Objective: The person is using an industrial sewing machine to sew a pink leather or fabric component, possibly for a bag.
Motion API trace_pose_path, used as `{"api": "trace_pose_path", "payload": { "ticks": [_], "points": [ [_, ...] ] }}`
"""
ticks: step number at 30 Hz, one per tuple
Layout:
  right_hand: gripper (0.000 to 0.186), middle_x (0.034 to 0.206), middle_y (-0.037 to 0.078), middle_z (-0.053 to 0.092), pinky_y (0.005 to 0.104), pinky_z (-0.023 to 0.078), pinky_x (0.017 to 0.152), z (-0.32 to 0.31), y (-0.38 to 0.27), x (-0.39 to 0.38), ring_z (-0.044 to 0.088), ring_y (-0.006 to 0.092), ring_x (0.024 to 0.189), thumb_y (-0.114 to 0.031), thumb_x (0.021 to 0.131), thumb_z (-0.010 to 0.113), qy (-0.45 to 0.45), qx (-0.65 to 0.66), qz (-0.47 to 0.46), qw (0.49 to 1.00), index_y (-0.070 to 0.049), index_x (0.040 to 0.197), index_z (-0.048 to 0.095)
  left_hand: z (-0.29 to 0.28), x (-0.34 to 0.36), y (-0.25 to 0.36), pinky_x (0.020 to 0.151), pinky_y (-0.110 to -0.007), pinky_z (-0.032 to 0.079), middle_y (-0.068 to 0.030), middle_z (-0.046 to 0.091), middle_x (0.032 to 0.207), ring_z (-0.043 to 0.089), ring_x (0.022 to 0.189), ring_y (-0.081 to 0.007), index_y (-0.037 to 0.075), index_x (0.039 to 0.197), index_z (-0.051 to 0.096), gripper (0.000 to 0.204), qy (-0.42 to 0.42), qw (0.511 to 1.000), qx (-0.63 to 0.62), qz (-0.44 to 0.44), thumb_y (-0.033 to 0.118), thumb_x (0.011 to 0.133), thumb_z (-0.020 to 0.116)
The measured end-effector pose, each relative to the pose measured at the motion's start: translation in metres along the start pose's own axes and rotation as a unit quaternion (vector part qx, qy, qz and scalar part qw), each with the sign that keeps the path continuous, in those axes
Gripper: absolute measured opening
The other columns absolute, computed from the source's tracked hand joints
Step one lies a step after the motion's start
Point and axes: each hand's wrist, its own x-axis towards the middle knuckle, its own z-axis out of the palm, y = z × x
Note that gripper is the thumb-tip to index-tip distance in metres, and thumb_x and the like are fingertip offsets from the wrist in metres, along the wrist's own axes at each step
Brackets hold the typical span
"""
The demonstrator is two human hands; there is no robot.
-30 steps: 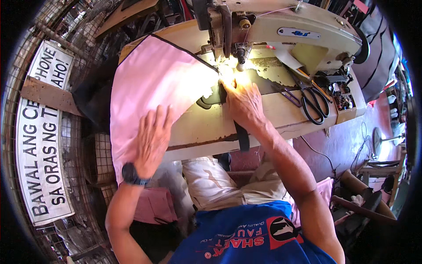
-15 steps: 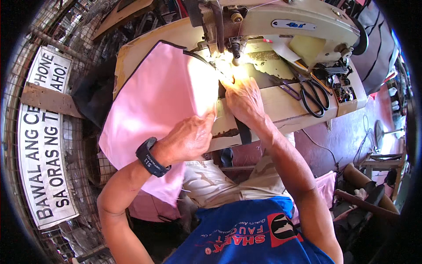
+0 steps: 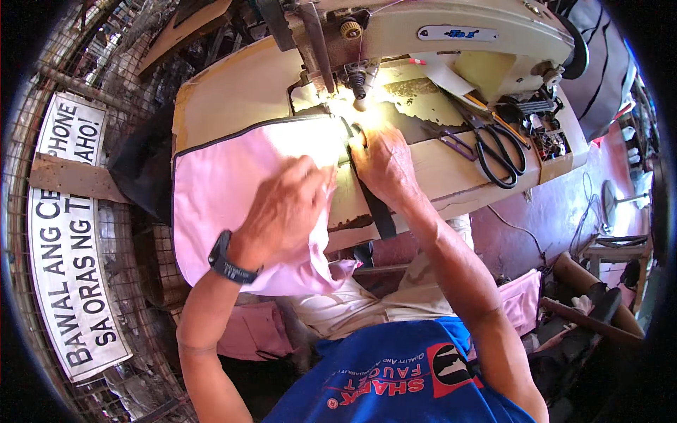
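A pink fabric panel with a narrow black binding along its edge lies on the sewing machine's bed, its far edge running under the needle area. My left hand, with a dark watch at the wrist, is closed on the pink fabric near its right side; the fingertips are partly hidden. Just right of the brightly lit presser foot, my right hand pinches a black binding strip. The strip's tail hangs past the table's front edge. Glare washes out the needle of the sewing machine.
Black-handled scissors and small purple thread snips lie right of my right hand. Beyond them stands an open box of small parts. A wire mesh wall bearing a white sign is at the left.
The pink panel has turned so its bound edge lies across the table, and its near part has bunched up. My left hand has moved left and slightly away from me; the right stays by the needle.
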Motion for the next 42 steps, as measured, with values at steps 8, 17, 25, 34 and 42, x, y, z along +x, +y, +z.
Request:
{"api": "trace_pose_path", "payload": {
  "ticks": [8, 17, 25, 34, 42],
  "points": [
    [0.020, 0.096, 0.020, 0.066, 0.0477, 0.047, 0.082, -0.003, -0.024, 0.003, 0.060, 0.0405, 0.091, -0.011, 0.084, 0.066, 0.028, 0.008, 0.027, 0.999, -0.002, 0.102, 0.067, 0.031, 0.037, -0.071, 0.106, -0.046, 0.041, -0.0164, 0.060, 0.124, 0.053, 0.122, -0.0343, 0.002, 0.117, 0.064, 0.031, 0.143, 0.970, 0.108, 0.166, 0.010, 0.087, 0.061],
    [0.013, 0.087, 0.021, 0.065, 0.0494, 0.047, 0.074, -0.007, -0.031, 0.011, 0.061, 0.0420, 0.082, -0.014, 0.087, 0.063, -0.009, 0.037, 0.052, 0.998, -0.002, 0.090, 0.067, 0.050, 0.035, -0.053, 0.111, -0.050, 0.035, -0.0173, 0.060, 0.126, 0.050, 0.125, -0.0358, 0.003, 0.116, 0.064, 0.032, 0.193, 0.968, 0.098, 0.125, 0.013, 0.087, 0.061],
    [0.011, 0.085, 0.020, 0.064, 0.0483, 0.046, 0.074, -0.014, -0.040, 0.009, 0.062, 0.0375, 0.085, -0.007, 0.080, 0.059, -0.137, -0.112, 0.008, 0.984, -0.002, 0.087, 0.065, 0.040, 0.045, -0.064, 0.103, -0.046, 0.040, -0.0150, 0.061, 0.121, 0.053, 0.119, -0.0342, 0.003, 0.116, 0.063, 0.033, 0.170, 0.973, 0.083, 0.128, 0.012, 0.084, 0.061],
    [0.018, 0.092, 0.015, 0.059, 0.0442, 0.040, 0.082, -0.012, -0.039, -0.003, 0.055, 0.0321, 0.095, -0.005, 0.073, 0.060, -0.110, -0.126, -0.039, 0.985, -0.003, 0.090, 0.062, 0.034, 0.060, -0.057, 0.093, -0.044, 0.042, -0.0147, 0.060, 0.111, 0.053, 0.107, -0.0311, 0.003, 0.104, 0.066, 0.024, 0.160, 0.964, 0.180, 0.115, 0.016, 0.085, 0.061],
    [0.022, 0.096, 0.015, 0.058, 0.0442, 0.040, 0.086, -0.011, -0.037, -0.006, 0.054, 0.0312, 0.099, -0.007, 0.074, 0.059, -0.103, -0.133, -0.053, 0.984, -0.001, 0.095, 0.061, 0.039, 0.055, -0.052, 0.092, -0.043, 0.042, -0.0137, 0.060, 0.109, 0.054, 0.105, -0.0306, 0.003, 0.105, 0.067, 0.022, 0.182, 0.969, 0.141, 0.087, 0.012, 0.085, 0.063]
  ]
}}
